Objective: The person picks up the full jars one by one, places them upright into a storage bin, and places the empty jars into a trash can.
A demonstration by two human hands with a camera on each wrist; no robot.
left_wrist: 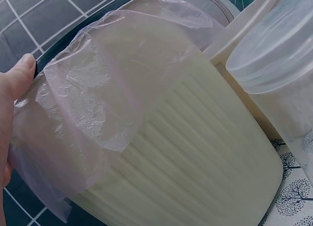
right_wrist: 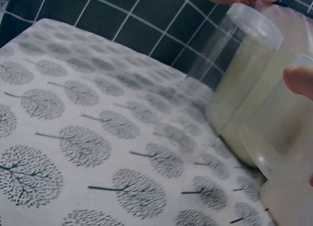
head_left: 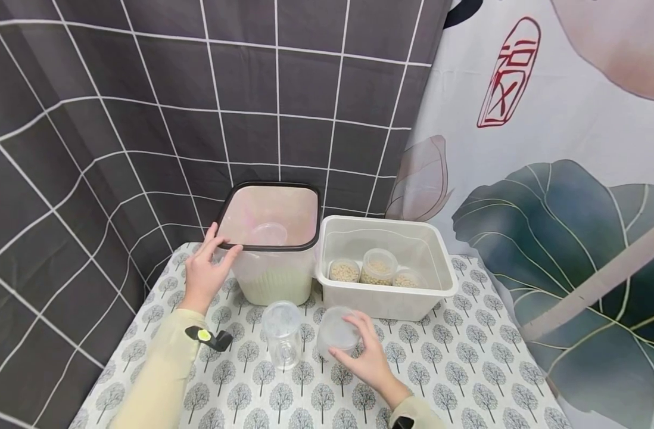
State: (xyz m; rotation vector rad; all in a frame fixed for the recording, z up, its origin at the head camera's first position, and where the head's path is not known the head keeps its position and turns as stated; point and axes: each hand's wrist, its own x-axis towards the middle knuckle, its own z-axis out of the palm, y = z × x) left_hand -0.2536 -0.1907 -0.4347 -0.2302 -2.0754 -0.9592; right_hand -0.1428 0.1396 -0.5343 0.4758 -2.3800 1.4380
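My left hand (head_left: 206, 274) grips the near left corner of a pale green waste bin (head_left: 276, 280), thumb at its dark rim; a thin translucent bag (left_wrist: 93, 89) lines the bin and hangs over the outside. My right hand (head_left: 367, 354) holds a round, clear plastic jar (head_left: 338, 330) between thumb and fingers, just in front of the white tub. To its left a clear jar with a frosted lid (head_left: 282, 336) stands upright on the table, looking empty. A round translucent outline shows inside the bin.
Right of the bin stands a white rectangular tub (head_left: 386, 298), holding several clear containers (head_left: 379, 268) of small beige beans or pellets. A tree-print cloth (head_left: 302, 393) covers the table. Dark checked cloth (head_left: 305, 83) hangs behind, and a pale diagonal pole (head_left: 600, 286) stands at right.
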